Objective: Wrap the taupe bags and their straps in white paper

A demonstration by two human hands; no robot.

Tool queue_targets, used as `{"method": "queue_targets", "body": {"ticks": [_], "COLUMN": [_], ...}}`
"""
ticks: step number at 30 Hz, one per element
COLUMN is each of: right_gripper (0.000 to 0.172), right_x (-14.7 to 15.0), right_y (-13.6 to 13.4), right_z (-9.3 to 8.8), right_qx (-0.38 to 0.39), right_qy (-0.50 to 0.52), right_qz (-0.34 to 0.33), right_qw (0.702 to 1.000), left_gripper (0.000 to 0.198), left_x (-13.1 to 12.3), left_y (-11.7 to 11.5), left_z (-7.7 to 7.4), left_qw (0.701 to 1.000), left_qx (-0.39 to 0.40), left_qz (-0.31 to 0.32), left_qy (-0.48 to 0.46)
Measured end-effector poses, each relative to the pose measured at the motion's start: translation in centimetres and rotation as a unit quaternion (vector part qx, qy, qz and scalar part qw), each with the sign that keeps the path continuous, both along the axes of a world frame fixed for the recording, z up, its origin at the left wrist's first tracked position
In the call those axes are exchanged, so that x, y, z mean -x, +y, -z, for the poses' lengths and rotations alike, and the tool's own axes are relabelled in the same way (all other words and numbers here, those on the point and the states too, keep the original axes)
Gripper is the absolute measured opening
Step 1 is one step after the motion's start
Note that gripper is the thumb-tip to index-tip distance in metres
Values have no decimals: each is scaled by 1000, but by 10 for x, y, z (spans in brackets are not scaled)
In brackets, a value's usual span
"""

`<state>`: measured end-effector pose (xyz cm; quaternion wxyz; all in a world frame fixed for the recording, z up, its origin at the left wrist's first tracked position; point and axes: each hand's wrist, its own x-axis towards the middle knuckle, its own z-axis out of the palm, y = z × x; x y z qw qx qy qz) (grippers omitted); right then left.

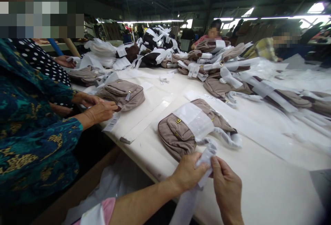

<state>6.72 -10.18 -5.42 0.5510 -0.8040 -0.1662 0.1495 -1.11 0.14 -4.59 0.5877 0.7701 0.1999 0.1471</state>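
Note:
In front of me on the white table lies a taupe ribbed bag [170,137], with a wide white wrapping sheet [192,116] across its middle and a small gold clasp on its pocket. From the bag a strap wrapped in white paper [209,152] runs toward me. My left hand [190,171] closes round this wrapped strap, thumb on top. Right beside it, my right hand [226,183] pinches the strap's other edge between thumb and fingers. A loose white strip [186,204] hangs below my hands past the table edge.
At left, a co-worker's hands [99,109] handle another taupe bag [126,92]. A flat ruler-like strip [144,121] lies between us. Bags in white wrapping [214,59] pile up across the back and right of the table [271,176]. Other people stand behind.

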Motion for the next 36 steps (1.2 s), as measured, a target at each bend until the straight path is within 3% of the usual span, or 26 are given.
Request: {"method": "queue_targets", "body": {"ticks": [3,7,12,14,18,21,25,29,32,36], "right_gripper": [54,49,41,40,39,36,32,33,35,30], "right_x": [5,14,21,19,8,-4,-18,-21,-20,-19], "right_y": [1,1,-5,-9,-14,-10,3,17,22,23], "right_z": [-4,-2,-2,-5,-7,-3,7,19,24,20], "right_qx": [20,9,49,49,33,-23,-108,-167,-184,-164], "right_qy": [-24,-6,-227,-261,-118,-19,75,142,142,93], "right_qz": [23,47,67,55,14,-19,-127,-228,-232,-182], "right_qw": [999,999,970,962,992,999,983,949,945,965], "left_gripper": [20,19,21,25,33,39,45,47,48,46], "left_x": [0,1,1,2,7,11,16,18,18,18], "left_y": [-5,-6,-5,-5,0,8,20,31,37,36], "left_z": [0,0,0,2,11,16,13,9,7,9], "left_qw": [998,998,999,999,997,991,966,951,947,947], "left_qx": [-34,-25,-16,-2,59,121,223,261,278,289], "left_qz": [-45,-39,-39,-32,-5,28,103,145,146,116], "left_qy": [-22,-32,-20,-29,-48,-53,-82,-83,-76,-75]}}
